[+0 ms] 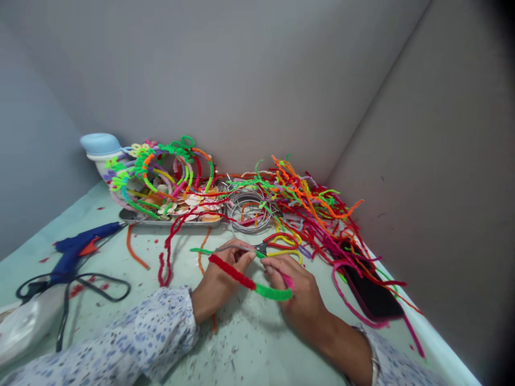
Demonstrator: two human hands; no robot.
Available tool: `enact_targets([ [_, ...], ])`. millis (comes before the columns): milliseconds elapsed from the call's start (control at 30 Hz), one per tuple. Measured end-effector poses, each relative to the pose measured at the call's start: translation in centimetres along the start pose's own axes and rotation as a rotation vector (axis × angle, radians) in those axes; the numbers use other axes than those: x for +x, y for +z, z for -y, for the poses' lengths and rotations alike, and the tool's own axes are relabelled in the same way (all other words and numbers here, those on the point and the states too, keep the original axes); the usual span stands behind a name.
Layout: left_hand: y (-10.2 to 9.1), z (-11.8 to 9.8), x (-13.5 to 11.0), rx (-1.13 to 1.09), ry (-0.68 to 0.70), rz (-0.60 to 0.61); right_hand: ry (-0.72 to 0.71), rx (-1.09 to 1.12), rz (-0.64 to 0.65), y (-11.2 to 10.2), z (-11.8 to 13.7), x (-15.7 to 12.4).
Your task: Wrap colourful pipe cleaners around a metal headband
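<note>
A curved headband (pixel 273 292) wrapped in red, green and pink pipe cleaner is held between my two hands. My left hand (pixel 220 276) pinches its bare grey end and a green pipe cleaner (pixel 200 250) whose tip sticks out to the left. My right hand (pixel 300 292) has its fingers closed on the pink part of the band and on the green strand near the left fingertips. Just beyond the fingers lie scissors (pixel 284 242) with red and yellow handles. The inner fingers of both hands are partly hidden.
Finished pipe-cleaner headbands (pixel 161 161) lean over a metal tray (pixel 177 224) of discs. Behind the scissors sits a wire coil (pixel 249 214). A pipe-cleaner heap (pixel 314 203) and phone (pixel 374 295) lie right; a blue glue gun (pixel 76 254) with black cable lies left, a blue-lidded bottle (pixel 100 146) behind.
</note>
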State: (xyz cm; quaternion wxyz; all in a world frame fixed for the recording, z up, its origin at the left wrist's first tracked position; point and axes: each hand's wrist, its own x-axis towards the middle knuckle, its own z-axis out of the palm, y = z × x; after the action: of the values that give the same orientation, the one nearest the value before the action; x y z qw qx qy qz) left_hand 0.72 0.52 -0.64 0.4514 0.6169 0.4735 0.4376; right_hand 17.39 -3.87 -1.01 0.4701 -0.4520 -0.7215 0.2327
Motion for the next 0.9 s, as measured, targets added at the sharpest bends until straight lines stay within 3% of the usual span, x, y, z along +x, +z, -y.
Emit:
enact_targets([
  [133,0.1,-0.5,-0.2,0.037,-0.039,-0.015,0.288,0.162,-0.034,0.2,-0.3,0.3],
  [233,0.2,-1.1,-0.6,-0.031,-0.024,-0.029,0.532,0.394,-0.139,0.3,-0.8,0.9],
  [333,0.1,-1.5,-1.1,-0.012,0.033,-0.012,0.588,0.527,-0.206,0.2,-1.3,1.4],
  [400,0.1,-1.4,-1.3,0.039,0.052,0.064,0.596,0.62,-0.229,0.1,-1.5,1.6],
  [533,0.2,-0.6,-0.9,0.055,0.004,0.172,0.607,0.852,-0.246,-0.2,-1.1,1.7],
  [700,0.0,-0.3,0.2,-0.062,-0.097,0.123,0.665,1.054,-0.132,-0.4,-0.3,1.8],
  [900,-0.3,-1.0,0.4,-0.209,-0.175,0.134,0.729,1.099,-0.043,-0.4,-0.5,1.7],
])
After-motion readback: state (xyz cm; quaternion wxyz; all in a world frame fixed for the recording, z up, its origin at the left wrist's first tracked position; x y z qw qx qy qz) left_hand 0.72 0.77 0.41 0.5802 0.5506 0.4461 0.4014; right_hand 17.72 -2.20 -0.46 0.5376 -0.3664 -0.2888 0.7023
